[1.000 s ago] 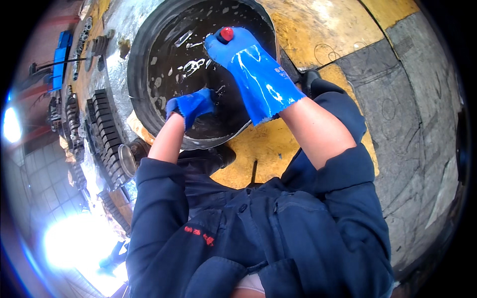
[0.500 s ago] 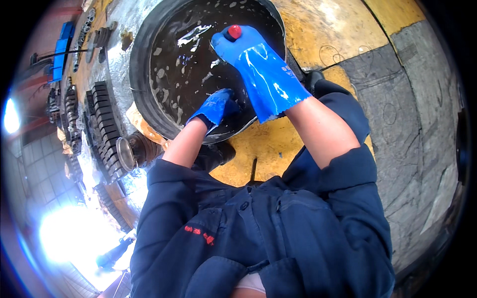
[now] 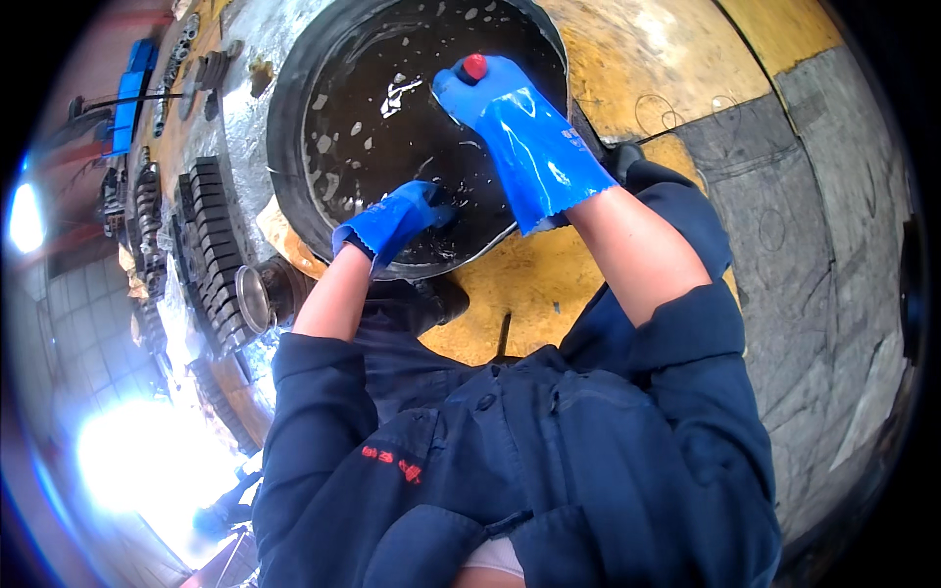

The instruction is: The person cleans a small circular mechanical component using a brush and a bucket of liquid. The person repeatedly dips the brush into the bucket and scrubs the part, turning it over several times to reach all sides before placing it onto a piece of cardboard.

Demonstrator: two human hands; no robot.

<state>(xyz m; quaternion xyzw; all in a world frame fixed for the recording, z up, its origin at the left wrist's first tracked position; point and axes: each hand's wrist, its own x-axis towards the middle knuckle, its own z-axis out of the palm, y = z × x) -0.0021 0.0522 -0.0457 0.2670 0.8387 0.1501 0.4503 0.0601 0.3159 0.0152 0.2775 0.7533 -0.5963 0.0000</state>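
Observation:
A large round black tub (image 3: 286,127) holds dark liquid (image 3: 377,137) with pale flecks and bubbles on its surface. Over its right side, my right hand (image 3: 482,90), in a long blue rubber glove, is closed around a handle with a rounded red and black end (image 3: 473,67). The rest of that tool is hidden beneath the fist. Lower in the tub, my left hand (image 3: 407,211), also blue-gloved, is at the liquid near the closest rim. Its fingers are curled and partly lost in the dark liquid; what they hold cannot be made out.
Left of the tub, a row of dark ribbed metal parts (image 3: 214,245) and a round metal cylinder (image 3: 257,297) lie on a surface covered with shiny sheeting (image 3: 250,127). Yellow floor plates (image 3: 520,284) and grey matting (image 3: 774,186) lie below and to the right.
My left hand has shifted left and a little toward me, with more of its fingers showing above the liquid. My right hand stays closed on the handle at nearly the same place over the tub.

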